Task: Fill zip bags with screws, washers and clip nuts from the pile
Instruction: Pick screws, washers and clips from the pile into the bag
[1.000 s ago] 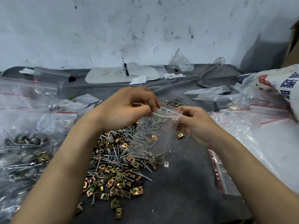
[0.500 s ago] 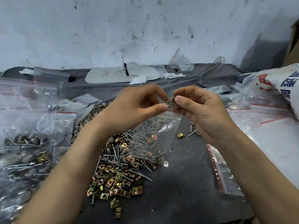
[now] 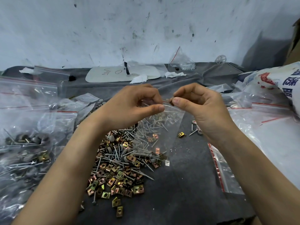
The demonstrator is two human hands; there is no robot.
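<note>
The clear zip bag hangs in the middle of the scene, above the right edge of the pile, with screws and a few clip nuts showing through it. Its lower end reaches down to the worktop.

The left hand pinches the bag's top edge between its thumb and curled fingers. The right hand is also curled. Its thumb and forefinger pinch a small dark piece right at the bag's mouth; what kind of piece it is cannot be told. The two hands nearly meet over the opening, and both forearms reach in from the near edge, the left one crossing above the left side of the pile.

A loose clip nut lies just right of the bag, and a few loose screws sit under the right hand.

Filled bags crowd the left side. Flat empty bags cover the right, under a printed sack. Dark, bare worktop shows near and right of the pile. Far back, a white board and a small knotted bag rest by the scuffed wall.
</note>
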